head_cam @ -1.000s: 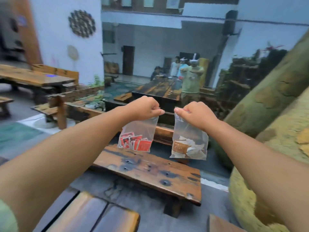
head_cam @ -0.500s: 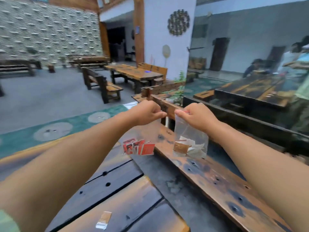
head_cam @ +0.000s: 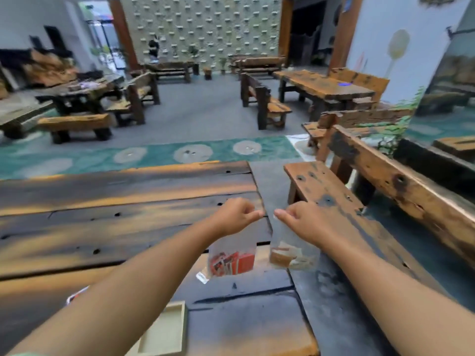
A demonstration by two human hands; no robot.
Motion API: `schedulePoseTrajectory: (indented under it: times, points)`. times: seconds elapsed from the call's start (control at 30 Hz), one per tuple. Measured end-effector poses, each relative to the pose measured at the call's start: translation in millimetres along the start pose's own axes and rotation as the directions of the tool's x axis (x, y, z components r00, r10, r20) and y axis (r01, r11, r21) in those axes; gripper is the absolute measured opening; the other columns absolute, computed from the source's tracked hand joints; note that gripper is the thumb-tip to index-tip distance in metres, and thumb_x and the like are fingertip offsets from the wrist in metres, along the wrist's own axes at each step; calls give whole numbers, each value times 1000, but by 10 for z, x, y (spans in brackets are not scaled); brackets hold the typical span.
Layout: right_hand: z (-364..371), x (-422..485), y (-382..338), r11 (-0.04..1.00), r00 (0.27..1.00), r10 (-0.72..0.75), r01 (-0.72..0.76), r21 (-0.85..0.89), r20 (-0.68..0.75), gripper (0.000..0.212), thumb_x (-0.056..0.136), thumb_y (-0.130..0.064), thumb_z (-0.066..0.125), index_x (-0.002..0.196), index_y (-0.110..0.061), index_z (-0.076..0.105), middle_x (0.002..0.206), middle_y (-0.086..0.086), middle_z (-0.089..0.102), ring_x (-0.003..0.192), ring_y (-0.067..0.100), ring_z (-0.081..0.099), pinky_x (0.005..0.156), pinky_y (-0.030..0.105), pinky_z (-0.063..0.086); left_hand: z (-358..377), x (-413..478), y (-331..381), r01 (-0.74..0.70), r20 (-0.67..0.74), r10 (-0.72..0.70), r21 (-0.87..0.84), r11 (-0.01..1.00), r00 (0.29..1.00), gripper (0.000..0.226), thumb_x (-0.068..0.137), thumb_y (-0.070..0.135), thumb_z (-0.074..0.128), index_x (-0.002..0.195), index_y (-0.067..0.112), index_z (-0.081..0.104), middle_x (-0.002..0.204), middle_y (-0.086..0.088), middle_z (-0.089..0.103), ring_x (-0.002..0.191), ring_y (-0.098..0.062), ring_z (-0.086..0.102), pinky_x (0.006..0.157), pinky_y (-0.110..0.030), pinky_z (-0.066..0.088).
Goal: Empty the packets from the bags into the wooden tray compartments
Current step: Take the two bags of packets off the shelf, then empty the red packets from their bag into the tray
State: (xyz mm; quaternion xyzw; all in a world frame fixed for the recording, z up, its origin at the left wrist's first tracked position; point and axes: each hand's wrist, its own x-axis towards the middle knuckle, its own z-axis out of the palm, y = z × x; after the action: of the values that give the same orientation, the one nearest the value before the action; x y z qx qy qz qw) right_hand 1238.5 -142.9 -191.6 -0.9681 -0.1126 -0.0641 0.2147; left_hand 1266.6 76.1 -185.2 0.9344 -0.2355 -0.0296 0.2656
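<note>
Packets are hanging in two clear bags — a red-packet bag (head_cam: pixel 232 258) pinched by the left hand (head_cam: pixel 235 217), a pale-packet bag (head_cam: pixel 293 255) by the right hand (head_cam: pixel 299 219). Since a second ago the view is coming round to the desk (head_cam: pixel 128 227), revealing the wooden tray (head_cam: pixel 164 330) below the left forearm — emptying is not yet beginning. Stray packets (head_cam: pixel 201 277) are lying just beneath the bags; beyond, a bench (head_cam: pixel 321 191).

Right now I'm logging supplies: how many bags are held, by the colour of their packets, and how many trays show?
Bag of red packets: 1, left hand
Bag of brown and white packets: 1, right hand
Wooden tray: 1
Total: 3
</note>
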Motion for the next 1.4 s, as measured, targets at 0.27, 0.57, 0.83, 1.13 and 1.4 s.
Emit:
schedulePoseTrajectory:
  times: [0.27, 0.57, 0.83, 1.13, 1.4]
  points:
    - [1125, -438, 70, 995, 981, 20, -39, 92, 194, 62, 94, -59, 48, 53, -17, 29, 48, 2, 28, 45, 18, 33, 52, 37, 21, 874, -786, -570, 267, 63, -260, -191, 945, 964, 49, 95, 44, 57, 58, 18, 37, 58, 1, 30, 53, -13, 30, 54, -33, 22]
    - [1862, -617, 255, 985, 904, 62, -125, 122, 422, 61, 94, -63, 44, 55, -20, 27, 49, -2, 23, 45, 16, 26, 53, 34, 19, 1537, -1028, -1113, 399, 311, -308, -293, 869, 899, 45, 95, 46, 56, 61, 22, 40, 56, 8, 31, 48, -7, 28, 53, -30, 23]
    - [2402, -23, 361, 974, 836, 182, -227, 23, 517, 58, 96, -54, 50, 54, -18, 33, 50, 1, 41, 56, 28, 48, 55, 37, 28, 1823, -635, -1758, 462, 352, -381, -183, 868, 855, 46, 95, 50, 54, 61, 20, 41, 58, 3, 43, 55, -16, 42, 55, -33, 29]
    - [2972, 465, 568, 965, 788, 249, -253, -73, 563, 54, 97, -54, 48, 57, -19, 41, 60, 4, 54, 67, 31, 56, 57, 36, 37, 2097, -409, -2299, 367, 271, -372, 71, 928, 888, 44, 96, 56, 45, 79, 16, 54, 79, -6, 64, 75, -27, 62, 61, -36, 46]
    - [3170, 512, 680, 963, 775, 263, -243, -113, 574, 54, 96, -55, 49, 60, -15, 51, 56, 0, 55, 60, 25, 57, 50, 30, 35, 2253, -402, -2350, 351, 183, -369, 123, 928, 911, 38, 97, 56, 44, 81, 21, 46, 85, -8, 68, 78, -30, 64, 59, -35, 45]
